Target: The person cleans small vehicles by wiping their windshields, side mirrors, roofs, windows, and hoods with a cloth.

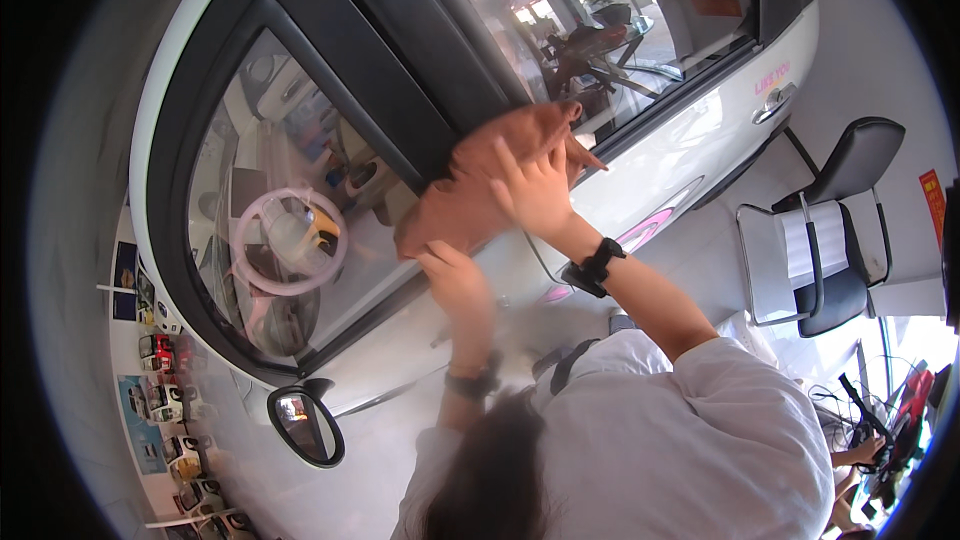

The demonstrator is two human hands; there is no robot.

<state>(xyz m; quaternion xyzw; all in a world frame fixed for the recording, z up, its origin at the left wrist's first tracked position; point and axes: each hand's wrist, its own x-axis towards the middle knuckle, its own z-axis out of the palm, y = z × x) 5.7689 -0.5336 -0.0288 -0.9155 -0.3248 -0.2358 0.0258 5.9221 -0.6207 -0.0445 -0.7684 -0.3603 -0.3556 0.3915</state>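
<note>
A reddish-brown cloth [480,199] lies bunched against the side of a white car, over the dark pillar between two windows and the lower edge of the glass. At its lower left corner, my left hand [454,281], slightly blurred, pinches the fabric with bent fingers. Spread flat, my right hand [536,191] presses on the right part of the cloth. Left of the cloth is the front side window [360,240], with a pink steering wheel [289,240] seen through it. The other side window [637,37] reflects a table and greenery.
A side mirror [306,426] juts out at lower left; a door handle [775,103] is at upper right. A black chair with metal frame [832,240] stands to the right. Small model vehicles [184,457] line the left. Another person's hand [862,454] shows at lower right.
</note>
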